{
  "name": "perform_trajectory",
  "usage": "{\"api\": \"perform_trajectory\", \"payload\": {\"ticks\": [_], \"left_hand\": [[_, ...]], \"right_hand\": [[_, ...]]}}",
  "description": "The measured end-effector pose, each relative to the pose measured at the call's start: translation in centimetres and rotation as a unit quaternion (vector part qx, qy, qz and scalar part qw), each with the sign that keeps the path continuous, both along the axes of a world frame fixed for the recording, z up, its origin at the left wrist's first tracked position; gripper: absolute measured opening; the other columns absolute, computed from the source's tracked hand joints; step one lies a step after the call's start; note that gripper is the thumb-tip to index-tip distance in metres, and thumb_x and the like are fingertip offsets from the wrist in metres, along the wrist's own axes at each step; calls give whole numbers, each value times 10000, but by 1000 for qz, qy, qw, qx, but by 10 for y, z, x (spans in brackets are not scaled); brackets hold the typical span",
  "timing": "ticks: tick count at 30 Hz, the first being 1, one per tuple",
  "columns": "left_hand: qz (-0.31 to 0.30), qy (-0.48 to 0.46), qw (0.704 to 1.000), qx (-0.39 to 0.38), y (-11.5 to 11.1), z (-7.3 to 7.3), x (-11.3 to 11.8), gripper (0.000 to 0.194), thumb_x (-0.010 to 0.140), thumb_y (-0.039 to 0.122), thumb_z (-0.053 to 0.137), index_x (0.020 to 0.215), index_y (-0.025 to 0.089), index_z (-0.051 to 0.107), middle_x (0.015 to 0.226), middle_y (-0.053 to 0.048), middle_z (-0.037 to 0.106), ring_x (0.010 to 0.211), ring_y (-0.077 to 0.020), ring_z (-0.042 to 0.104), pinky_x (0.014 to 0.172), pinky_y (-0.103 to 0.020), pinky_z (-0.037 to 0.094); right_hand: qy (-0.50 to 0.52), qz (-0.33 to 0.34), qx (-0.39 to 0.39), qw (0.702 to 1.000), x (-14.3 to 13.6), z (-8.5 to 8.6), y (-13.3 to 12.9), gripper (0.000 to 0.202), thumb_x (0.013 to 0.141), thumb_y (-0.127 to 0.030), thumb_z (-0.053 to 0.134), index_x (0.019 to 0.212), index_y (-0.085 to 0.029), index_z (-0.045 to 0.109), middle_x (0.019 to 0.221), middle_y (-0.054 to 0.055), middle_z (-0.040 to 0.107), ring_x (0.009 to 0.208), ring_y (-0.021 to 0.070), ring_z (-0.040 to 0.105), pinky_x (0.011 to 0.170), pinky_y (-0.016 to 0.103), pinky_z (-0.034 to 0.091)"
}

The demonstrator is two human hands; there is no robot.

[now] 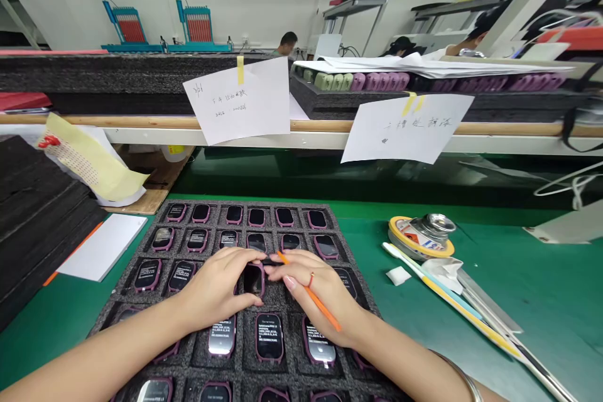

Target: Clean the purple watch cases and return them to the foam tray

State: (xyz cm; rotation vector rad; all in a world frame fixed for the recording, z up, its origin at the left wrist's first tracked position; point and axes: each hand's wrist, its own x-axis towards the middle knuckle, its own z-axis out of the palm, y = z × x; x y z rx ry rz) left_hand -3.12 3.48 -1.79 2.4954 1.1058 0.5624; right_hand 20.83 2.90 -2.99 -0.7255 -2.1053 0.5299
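My left hand (217, 281) is closed around a purple-framed smartwatch (255, 280) with a dark screen, thumb below it and fingers above. From the other side my right hand (316, 286) reaches in, an orange stick (321, 306) gripped in it and slanting down across the fingers. Its fingertips are at the watch's right edge; whether they press on it I cannot tell. Under both hands lies a black foam tray (294, 339) of compartments with several similar watches. One lit watch (269, 337) just below the hands shows white text. My forearms cover part of the tray.
Right of the tray are a round metal-topped can (438, 226), a yellow tape roll (398, 237), a toothbrush (452, 295), metal tweezers (490, 301) and a white scrap (398, 276). Black foam stacks (42, 226) stand left, beside white paper (103, 245). A shelf (320, 138) crosses ahead; people sit beyond.
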Motion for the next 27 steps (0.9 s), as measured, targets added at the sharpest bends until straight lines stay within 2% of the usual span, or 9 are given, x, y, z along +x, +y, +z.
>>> {"api": "perform_trajectory", "payload": {"ticks": [4, 9, 11, 14, 16, 18, 21, 24, 27], "left_hand": [[-12, 9, 1000, -2, 1, 1, -2, 533, 826, 322, 791, 1275, 202, 530, 1294, -115, 652, 1210, -286, 596, 1031, -472, 497], [-59, 36, 998, 1, 2, 7, -1, 368, 934, 377, 655, 1268, 241, 582, 1210, -85, 642, 1171, -276, 582, 997, -465, 503], [-73, 54, 996, 15, 3, 10, 2, 333, 957, 388, 612, 1246, 223, 600, 1174, -95, 639, 1143, -288, 582, 979, -488, 501], [-81, 64, 994, 35, 7, 14, 15, 283, 985, 379, 559, 1171, 177, 624, 1147, -120, 639, 1127, -301, 584, 971, -515, 495], [-95, 61, 993, 40, 11, 15, 29, 269, 994, 370, 543, 1171, 188, 632, 1153, -118, 640, 1127, -289, 591, 977, -501, 499], [-120, 63, 990, 47, 16, 14, 45, 288, 979, 390, 572, 1203, 224, 642, 1246, -122, 618, 1201, -296, 570, 1026, -505, 479], [-143, 64, 986, 58, 21, 8, 66, 318, 936, 428, 635, 1180, 227, 671, 1413, -159, 535, 1376, -361, 453, 1117, -561, 403], [-132, 55, 988, 63, 22, 4, 71, 305, 905, 438, 673, 1085, 192, 693, 1408, -187, 534, 1421, -413, 393, 1136, -614, 364], [-120, 37, 990, 65, 18, 3, 63, 313, 888, 441, 697, 1095, 207, 677, 1323, -157, 594, 1371, -397, 452, 1120, -624, 376]], "right_hand": [[17, -26, -16, 999, 4, 6, 2, 333, 1019, -198, 434, 811, -244, 691, 777, 0, 779, 877, 203, 750, 1008, 446, 496], [61, -90, -91, 990, 22, 22, 3, 223, 1042, -273, 450, 1130, -253, 653, 988, 38, 805, 1010, 226, 733, 953, 422, 525], [81, -101, -131, 983, 31, 23, 3, 236, 1052, -312, 444, 1194, -245, 620, 1022, 49, 802, 1016, 218, 738, 924, 389, 551], [119, -116, -174, 970, 40, 17, 6, 329, 1072, -398, 368, 1171, -226, 630, 925, 49, 785, 828, 194, 749, 803, 349, 586], [148, -138, -187, 961, 42, 11, 10, 400, 1065, -469, 345, 1132, -217, 649, 824, 37, 728, 707, 181, 701, 716, 334, 576], [169, -160, -192, 954, 42, 4, 15, 450, 1034, -544, 384, 978, -214, 686, 734, 26, 647, 701, 188, 654, 709, 332, 552], [189, -173, -202, 945, 40, -4, 19, 492, 981, -614, 458, 760, -216, 645, 697, 27, 607, 695, 190, 618, 694, 325, 531], [212, -180, -210, 937, 40, -8, 18, 441, 969, -620, 479, 828, -220, 601, 788, 32, 646, 660, 171, 617, 652, 310, 535], [216, -178, -212, 936, 40, -9, 14, 392, 969, -597, 503, 856, -226, 561, 799, 24, 659, 697, 175, 657, 693, 311, 546]]}}
